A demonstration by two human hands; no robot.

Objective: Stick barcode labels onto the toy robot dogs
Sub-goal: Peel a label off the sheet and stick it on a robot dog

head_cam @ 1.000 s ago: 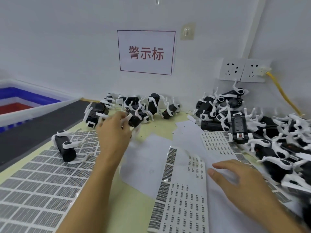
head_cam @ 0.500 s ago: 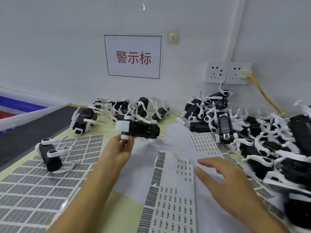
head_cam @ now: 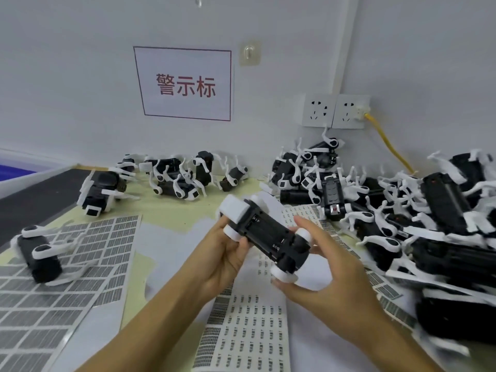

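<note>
Toy robot dog [head_cam: 268, 237] gripped belly-up — left hand [head_cam: 228, 253], right hand [head_cam: 322, 267]

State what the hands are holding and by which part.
One toy robot dog, belly up: left hand grips its head end, right hand its rear end by the white leg joints.

A red-lettered wall sign [head_cam: 184, 84] hangs left of two sockets [head_cam: 335, 110].
</note>
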